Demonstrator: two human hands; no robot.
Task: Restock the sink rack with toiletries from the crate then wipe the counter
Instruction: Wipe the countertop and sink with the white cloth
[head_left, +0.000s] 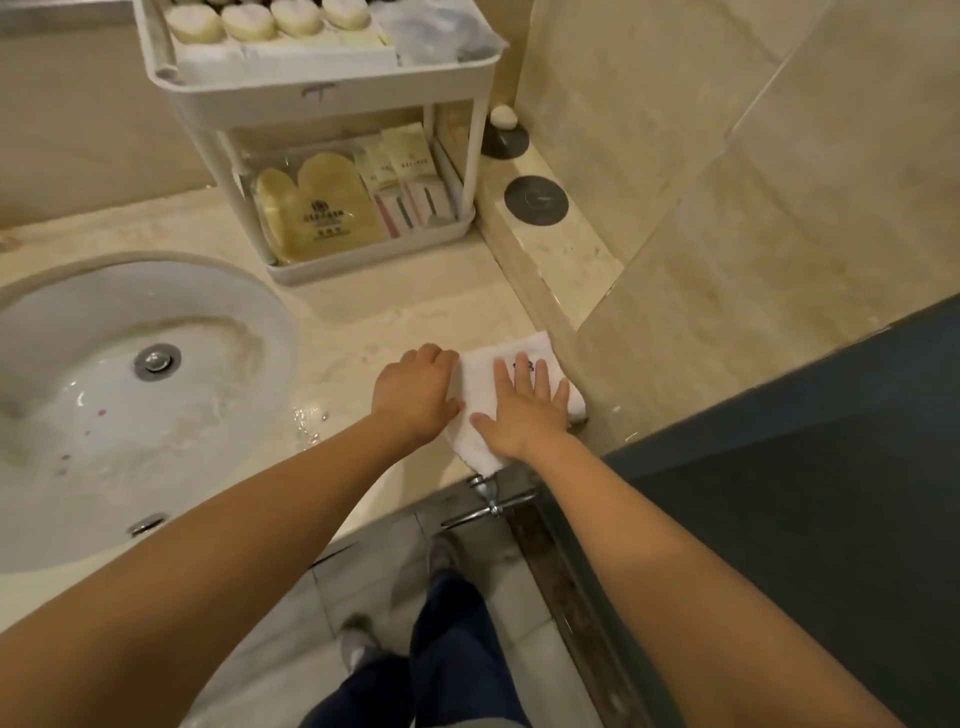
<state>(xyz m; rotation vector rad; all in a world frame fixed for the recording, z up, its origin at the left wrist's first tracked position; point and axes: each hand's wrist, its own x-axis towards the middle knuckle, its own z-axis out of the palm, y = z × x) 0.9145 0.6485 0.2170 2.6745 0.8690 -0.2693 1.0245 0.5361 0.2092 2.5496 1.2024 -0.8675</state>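
Note:
A white folded cloth (480, 384) lies on the beige marble counter (395, 312) at its front right corner, against the side wall. My right hand (524, 410) lies flat on the cloth with fingers spread. My left hand (415, 392) sits at the cloth's left edge with fingers curled over it. The white two-tier sink rack (467, 88) stands at the back of the counter. Its top tray holds round wrapped soaps (247, 23) and flat packets. Its lower tray holds a yellow packaged item (317, 213) and sachets (410, 176).
A white oval sink (104, 405) with a metal drain fills the left. Water is pooled on the counter by the basin's right rim (309, 415). Two dark round discs (535, 200) and a small soap (504, 117) sit on the right ledge. A chrome fitting (488, 493) projects below the counter edge.

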